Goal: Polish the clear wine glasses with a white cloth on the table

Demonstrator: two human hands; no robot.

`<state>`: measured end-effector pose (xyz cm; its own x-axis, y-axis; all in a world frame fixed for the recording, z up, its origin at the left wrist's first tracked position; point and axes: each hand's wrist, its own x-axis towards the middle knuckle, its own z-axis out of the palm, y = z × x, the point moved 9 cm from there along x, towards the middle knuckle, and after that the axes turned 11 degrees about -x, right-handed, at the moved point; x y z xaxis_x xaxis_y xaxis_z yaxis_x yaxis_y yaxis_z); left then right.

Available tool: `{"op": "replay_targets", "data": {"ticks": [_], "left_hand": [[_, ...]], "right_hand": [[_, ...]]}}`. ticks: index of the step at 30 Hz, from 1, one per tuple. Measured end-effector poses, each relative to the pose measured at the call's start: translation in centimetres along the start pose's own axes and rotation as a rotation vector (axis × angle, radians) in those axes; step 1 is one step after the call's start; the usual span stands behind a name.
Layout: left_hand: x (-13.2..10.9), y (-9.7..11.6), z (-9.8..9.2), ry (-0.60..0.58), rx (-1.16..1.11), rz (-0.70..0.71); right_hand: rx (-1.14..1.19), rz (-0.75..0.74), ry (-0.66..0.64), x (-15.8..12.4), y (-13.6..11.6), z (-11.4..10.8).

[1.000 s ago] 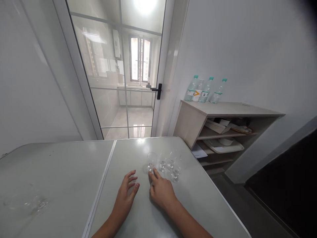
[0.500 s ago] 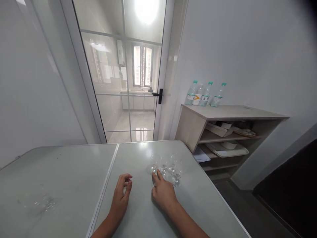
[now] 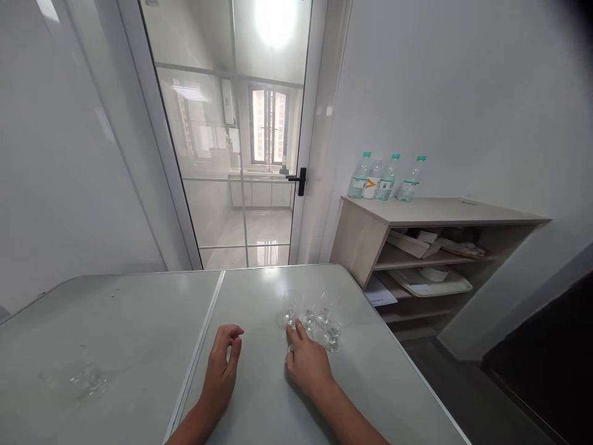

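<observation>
Several clear stemmed glasses stand close together on the table's right part, their outlines faint. My right hand (image 3: 309, 364) is beside them, palm down, with its index and middle fingers stretched forward. These fingertips are at the foot of the leftmost glass (image 3: 290, 318), seemingly touching it. Just right are a second glass (image 3: 309, 320), a third (image 3: 323, 318) and a nearer one (image 3: 332, 340). The undersides of my right fingers are hidden. To the left, my left hand (image 3: 223, 358) rests on its side, fingers curved and apart from the thumb, holding nothing.
More clear glassware (image 3: 88, 378) is at the left on the pale table (image 3: 139, 327), which a white strip (image 3: 204, 334) divides. Beyond is a glass door (image 3: 222, 204). At the right stands a shelf unit (image 3: 361, 228) with several bottles (image 3: 384, 179) on top and trays inside.
My left hand has shifted slightly left, away from the right hand. The right hand stays at the leftmost glass with its fingers still stretched out. The view has tilted a little.
</observation>
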<state>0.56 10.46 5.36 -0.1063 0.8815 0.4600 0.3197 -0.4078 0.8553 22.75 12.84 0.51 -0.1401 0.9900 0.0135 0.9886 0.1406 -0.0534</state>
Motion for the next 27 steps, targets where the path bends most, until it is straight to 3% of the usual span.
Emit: {"op": "replay_targets", "data": {"ticks": [6,10,12,17,19,23,27], "left_hand": [[0.2,0.9,-0.7,0.029,0.064,0.116],[0.8,2.3,-3.3,0.042,0.221,0.322],[1.4,2.6,-6.4,0.140,0.342,0.361],[0.6,4.0,-17.9,0.702,0.588,0.373],[-0.5,5.0,-21.5,0.887,0.671,0.415],[-1.7,6.1,-25.7,1.070,0.764,0.439],[-1.7,5.7,-27.6,1.131,0.771,0.310]], "right_hand": [[0.028,-0.016,0.071,-1.1,-0.3,-1.4],[0.224,-0.231,0.153,-2.7,-2.4,-3.1],[0.321,-0.334,0.184,-3.3,-3.3,-3.8],[0.530,-0.464,0.203,-4.0,-4.3,-4.0],[0.573,-0.509,0.225,-4.1,-4.3,-3.9],[0.523,-0.530,0.357,-4.1,-3.5,-4.1],[0.426,-0.558,0.503,-4.2,-3.0,-5.0]]}}
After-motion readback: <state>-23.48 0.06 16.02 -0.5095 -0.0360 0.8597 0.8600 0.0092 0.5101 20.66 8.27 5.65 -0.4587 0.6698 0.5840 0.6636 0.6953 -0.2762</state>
